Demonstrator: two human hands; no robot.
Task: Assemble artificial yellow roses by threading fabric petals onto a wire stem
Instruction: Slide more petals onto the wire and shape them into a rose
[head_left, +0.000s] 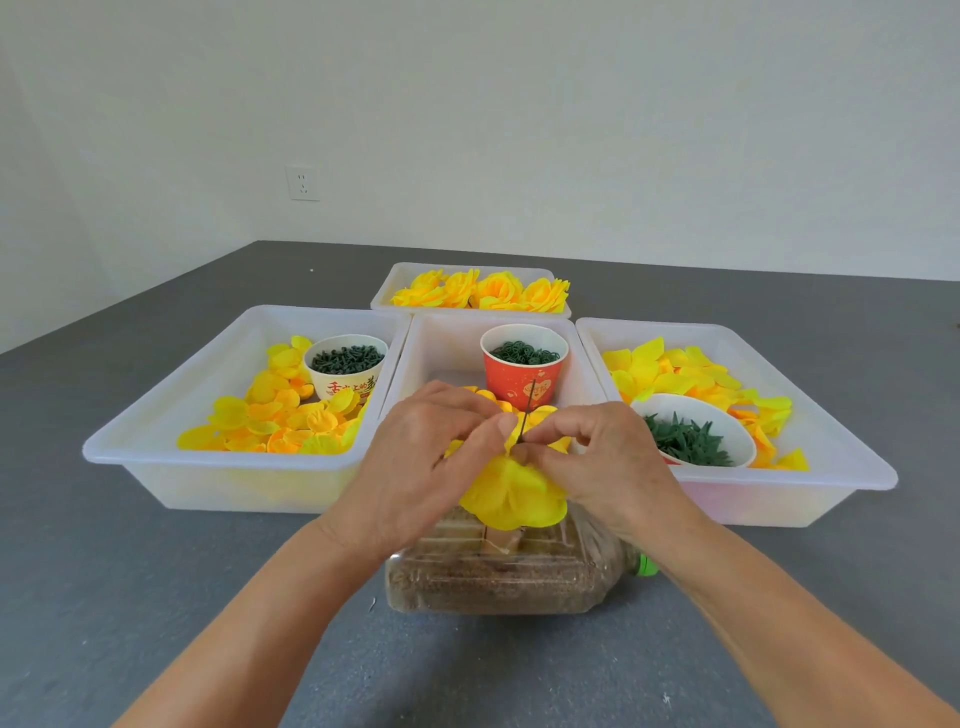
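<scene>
Mid-threading: both hands pinch a yellow petal layer (511, 488) at the wire stem (525, 415), just above the sand-filled bottle (498, 577). Left hand (421, 462) and right hand (597, 457) have fingertips closed on fabric. Likely next: slide the layer down, keeping the wire centred.

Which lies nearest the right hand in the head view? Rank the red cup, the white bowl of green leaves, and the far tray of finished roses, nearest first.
From the right hand:
1. White bowl of green leaves, just to its right.
2. Red cup, behind it in the middle tray.
3. Far tray of finished roses, at the back.
</scene>
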